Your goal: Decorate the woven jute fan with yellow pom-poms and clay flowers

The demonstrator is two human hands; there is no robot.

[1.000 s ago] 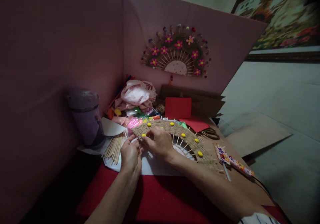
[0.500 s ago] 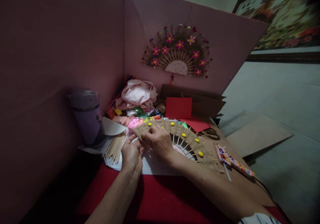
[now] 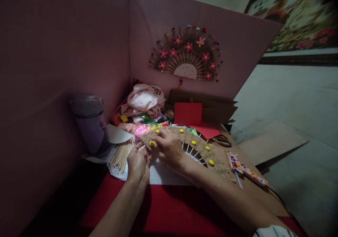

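A woven, arched fan (image 3: 201, 146) of tan twine and thin sticks lies tilted over a white sheet (image 3: 169, 175), with several yellow discs on its band. My left hand (image 3: 137, 161) grips the fan's left end from below, thumb near the edge. Above that end is my right hand (image 3: 170, 148), its fingers bent just right of a yellow disc (image 3: 152, 143); whether anything is between its fingertips cannot be made out. Part of the fan is hidden under my right hand and forearm.
Left of the hands lie thin sticks (image 3: 121, 156) and a purple container (image 3: 91, 128). Behind are spotted cloth (image 3: 145, 99), coloured packets (image 3: 142, 129) and red card (image 3: 188, 113). A flower-patterned glue gun (image 3: 245, 170) lies right. A flowered fan (image 3: 206, 57) hangs on the pink panel.
My right hand has lifted slightly and shifted off the yellow disc at the fan's left end, which now shows. My left hand keeps its hold.
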